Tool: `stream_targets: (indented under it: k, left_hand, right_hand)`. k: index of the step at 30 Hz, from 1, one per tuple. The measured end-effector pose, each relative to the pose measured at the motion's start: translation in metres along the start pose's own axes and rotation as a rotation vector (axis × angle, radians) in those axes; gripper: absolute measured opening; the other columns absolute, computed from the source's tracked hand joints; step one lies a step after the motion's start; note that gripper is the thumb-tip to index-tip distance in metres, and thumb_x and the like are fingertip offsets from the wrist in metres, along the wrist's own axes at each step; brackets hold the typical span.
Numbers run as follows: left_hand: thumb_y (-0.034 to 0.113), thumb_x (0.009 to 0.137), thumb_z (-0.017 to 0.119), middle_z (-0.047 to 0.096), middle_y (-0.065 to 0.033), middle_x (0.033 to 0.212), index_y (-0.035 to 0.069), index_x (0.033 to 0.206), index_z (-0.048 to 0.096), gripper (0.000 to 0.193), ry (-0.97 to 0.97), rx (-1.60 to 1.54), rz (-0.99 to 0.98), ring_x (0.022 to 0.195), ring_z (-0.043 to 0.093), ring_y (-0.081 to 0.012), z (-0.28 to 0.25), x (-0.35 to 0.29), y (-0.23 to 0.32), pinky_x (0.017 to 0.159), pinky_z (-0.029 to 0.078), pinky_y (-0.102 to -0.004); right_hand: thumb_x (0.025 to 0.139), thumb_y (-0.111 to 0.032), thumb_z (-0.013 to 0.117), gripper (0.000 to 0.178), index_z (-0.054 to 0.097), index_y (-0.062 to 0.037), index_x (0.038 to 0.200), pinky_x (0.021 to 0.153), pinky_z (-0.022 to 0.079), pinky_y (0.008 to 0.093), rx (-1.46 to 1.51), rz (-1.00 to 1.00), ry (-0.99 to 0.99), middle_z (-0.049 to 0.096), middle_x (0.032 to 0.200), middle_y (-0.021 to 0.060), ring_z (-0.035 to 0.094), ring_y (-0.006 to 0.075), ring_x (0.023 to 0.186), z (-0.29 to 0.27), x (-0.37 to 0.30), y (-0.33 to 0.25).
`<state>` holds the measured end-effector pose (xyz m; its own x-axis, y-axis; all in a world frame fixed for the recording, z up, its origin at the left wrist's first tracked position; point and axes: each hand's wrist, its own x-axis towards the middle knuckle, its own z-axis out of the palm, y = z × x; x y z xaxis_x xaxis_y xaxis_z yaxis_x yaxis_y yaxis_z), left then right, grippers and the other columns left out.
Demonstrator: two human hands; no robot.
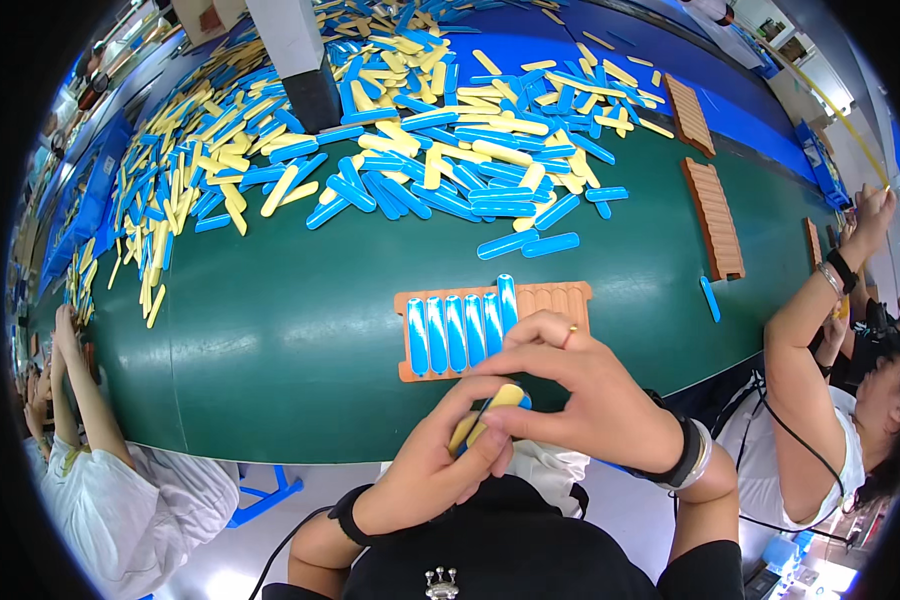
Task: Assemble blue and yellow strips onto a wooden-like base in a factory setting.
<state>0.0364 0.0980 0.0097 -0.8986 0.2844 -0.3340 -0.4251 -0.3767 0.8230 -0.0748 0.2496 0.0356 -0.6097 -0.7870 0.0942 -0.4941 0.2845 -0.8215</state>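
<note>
As the left hand point(425, 462) and right hand point(598, 402) grip yellow-and-blue strips point(507, 396), 6 blue strips point(456, 335) line the near brown tray's point(555, 297) left side.

Brown tray point(560, 297): six blue strips point(456, 340) on it
Our left hand point(428, 458): nearside of tray, holding yellow-and-blue pieces point(507, 396)
Our right hand point(600, 395): touching them too
Heap point(450, 145): beyond the tray

No letters or numbers can be read.
</note>
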Motion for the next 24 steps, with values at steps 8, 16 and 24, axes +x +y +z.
stream_targets:
  k: [8, 16, 24]
  left_hand:
    - [0.015, 0.097, 0.041, 0.052, -0.008, 0.074, 0.01, 0.124, 0.03, 0.03, 0.141, -0.035, -0.016, 0.045, 0.033, -0.005, 0.0, -0.001, -0.011, 0.041, 0.033, -0.0181]
    - [0.011, 0.095, 0.047, 0.041, 0.001, 0.066, 0.014, 0.113, 0.031, 0.024, 0.304, -0.137, 0.002, 0.047, 0.031, -0.0025, -0.008, 0.001, -0.002, 0.04, 0.023, -0.0181]
    - [0.012, 0.096, 0.044, 0.045, -0.0032, 0.071, 0.014, 0.123, 0.029, 0.031, 0.348, -0.146, 0.076, 0.048, 0.033, -0.0041, -0.012, 0.001, -0.004, 0.04, 0.03, -0.0188]
  right_hand:
    - [0.073, -0.01, 0.073, 0.008, 0.069, -0.005, 0.078, 0.053, 0.037, 0.0262, -0.037, 0.12, 0.366, 0.057, 0.068, 0.0044, 0.05, 0.0163, 0.06, -0.016, 0.007, 0.024]
    - [0.071, -0.036, 0.071, 0.043, 0.063, -0.0097, 0.104, 0.073, 0.038, 0.0326, -0.81, -0.256, 0.004, 0.051, 0.079, 0.0008, 0.051, 0.0158, 0.084, -0.011, -0.021, 0.042]
    - [0.074, -0.032, 0.07, 0.033, 0.064, -0.019, 0.103, 0.08, 0.037, 0.0392, -0.82, -0.234, 0.103, 0.054, 0.099, 0.0038, 0.052, 0.0227, 0.092, -0.009, -0.001, 0.04]
